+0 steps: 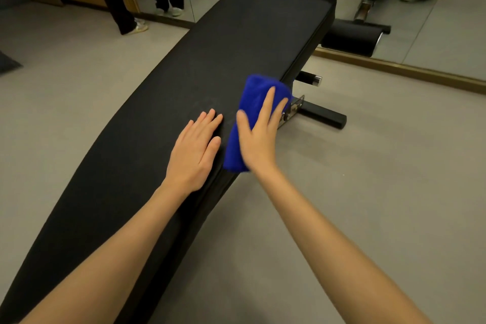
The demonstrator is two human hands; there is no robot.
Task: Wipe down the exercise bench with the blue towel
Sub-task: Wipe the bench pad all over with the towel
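Head view looks down on one exercise bench (210, 60), its long black pad running from the near left to the far right across the grey floor (368, 192). One blue towel (256, 89), folded into a thick roll, lies at the pad's right edge about midway along, its long axis roughly in line with the pad's. The right hand (259, 139) lies on top of it — fingers straight and spread, pressing the cloth down rather than curling round it; the thumb is blurred. The left hand (193, 155) rests flat on the bare pad just left of the towel, fingers straight, holding nothing. So the right hand is the one on the towel, and most of the pad lies left and far of it — the next stroke probably needs to run along that length. Two hands, one towel, one bench.
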